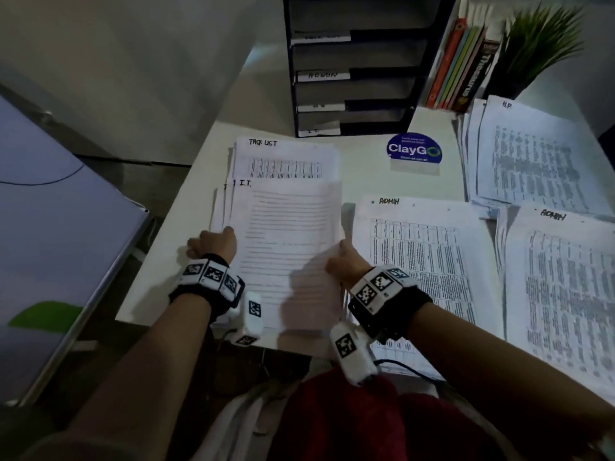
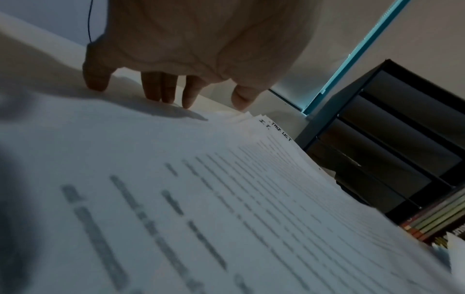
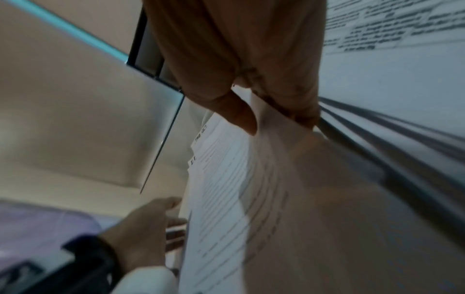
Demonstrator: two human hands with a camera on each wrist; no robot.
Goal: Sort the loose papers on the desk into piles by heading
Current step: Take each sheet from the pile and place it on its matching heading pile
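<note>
Centrally on white desk (image 1: 366,174): I.T. pile (image 1: 283,247), loosely squared, top sheet of printed lines, heading handwritten at upper left corner
Left hand (image 1: 213,242): at left edge of I.T. pile, fingers (image 2: 161,89) nearly straight, tips down against the stack's side, gripping nothing
Right hand (image 1: 342,261): at right edge of I.T. pile, thumb (image 3: 239,115) on top, fingers beneath, pinching several sheets, edge lifted and bowed
Behind I.T. pile, partly overlapped by it: TASK LIST pile (image 1: 286,158), table printed on top sheet
Right of I.T. pile, just beside: ADMIN pile (image 1: 422,254), dense table; further right, second ADMIN sheet (image 1: 565,294)
Far right, rear: fanned pile (image 1: 525,154), heading too blurred to read
Rear centre: black tray organiser (image 1: 356,64), labelled tiers
Beside organiser: round blue ClayGo sign (image 1: 414,149); upright books (image 1: 462,64); potted plant (image 1: 539,41)
</note>
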